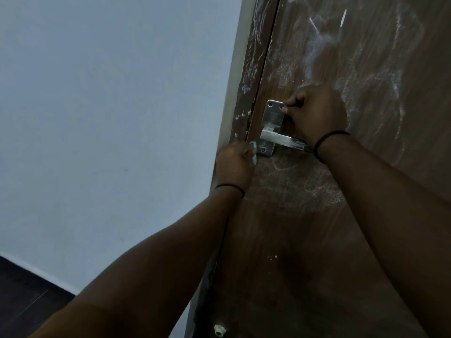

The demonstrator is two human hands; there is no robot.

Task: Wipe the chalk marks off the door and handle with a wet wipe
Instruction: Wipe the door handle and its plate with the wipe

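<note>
The brown wooden door (317, 240) fills the right side and carries white chalk scribbles above and below its handle. A metal lever handle (280, 140) sits on a steel plate (273, 118). My left hand (234, 162) grips a pale green wet wipe (83, 152) bunched against the plate's lower left corner, beside the door edge. My right hand (314, 115) is at the plate's upper right edge with its fingers curled; its wrist covers the lever's far end. What the right fingers hold is hidden.
A brown door frame (246, 89) with chalk smears runs up beside a pale wall (109, 118). Dark floor (22, 293) shows at the lower left. A small white fitting (219, 330) sits low on the door's edge.
</note>
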